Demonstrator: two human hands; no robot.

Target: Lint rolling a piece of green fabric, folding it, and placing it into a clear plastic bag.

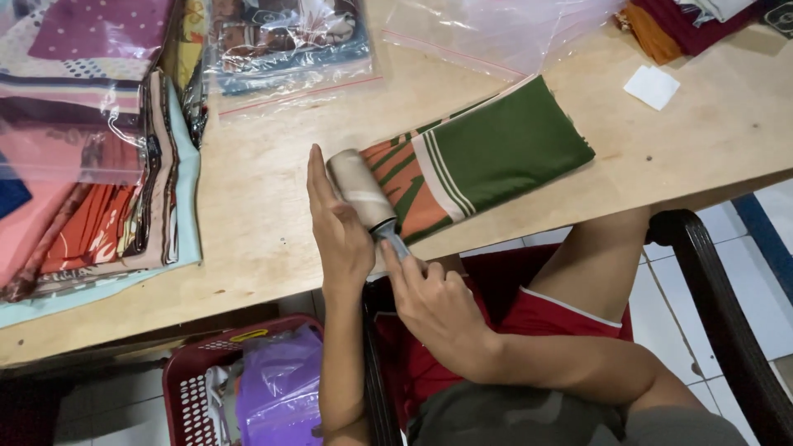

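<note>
A lint roller (361, 190) is laid on the near end of a folded green-and-orange cloth (479, 157), at the front edge of the wooden counter (264, 190). Its handle is gripped by the right hand (438, 306); the left hand (339, 227) is held flat and released against the roller's left side — fingers straight. Left of the cloth, bagged fabrics (91, 157) are stacked. Below the counter edge — a red basket (186, 376).
</note>
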